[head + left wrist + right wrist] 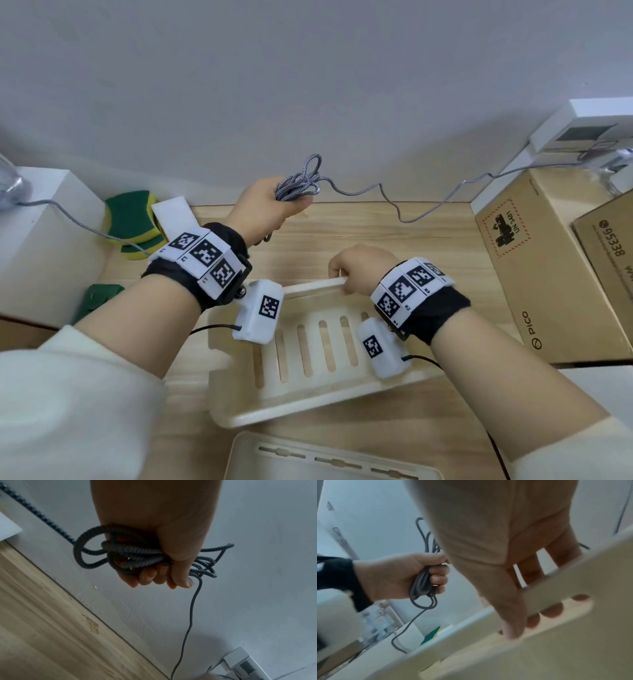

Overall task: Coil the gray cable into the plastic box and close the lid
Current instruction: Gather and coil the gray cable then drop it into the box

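Observation:
My left hand (267, 209) is raised near the wall and grips a bundle of gray braided cable (298, 186) in its fist. In the left wrist view the loops of cable (133, 555) stick out on both sides of the fist (171, 534). One loose run sags to the right toward a white device (582, 133); another trails left. My right hand (356, 270) grips the far rim of the cream slotted plastic box (308, 404), fingertips (553, 612) showing through a slot in the wall (573, 581). The box holds nothing. Its lid (274, 445) lies flat at the near edge.
Cardboard boxes (534, 260) stand at the right. A white block (44, 240) stands at the left, with green and yellow sponges (132, 219) beside it. The wall rises just behind the wooden table (428, 240).

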